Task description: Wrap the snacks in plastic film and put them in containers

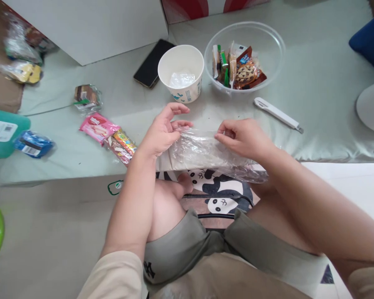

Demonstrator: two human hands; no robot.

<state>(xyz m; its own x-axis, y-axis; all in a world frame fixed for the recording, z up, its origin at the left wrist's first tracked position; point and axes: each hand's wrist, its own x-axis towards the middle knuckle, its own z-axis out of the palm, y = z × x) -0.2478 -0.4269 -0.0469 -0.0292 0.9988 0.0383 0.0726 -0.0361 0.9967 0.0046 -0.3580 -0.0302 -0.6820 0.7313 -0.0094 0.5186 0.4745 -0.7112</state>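
Observation:
A crumpled clear plastic wrapper (202,151) stretches between my two hands above my lap. My left hand (165,131) pinches its left edge with thumb and lower fingers, the other fingers curled loosely above. My right hand (243,137) is closed in a pinch on the wrapper's right edge. Just beyond them stands a white paper cup (181,87) with a scrap of clear plastic inside. To its right is a clear plastic bowl (269,39) holding several wrapped snacks.
A black phone (149,64) lies left of the cup and a white cutter (278,114) right of it. Loose snack packets (107,133) lie at the left, by a teal bottle (3,131). A white box (90,25) stands behind.

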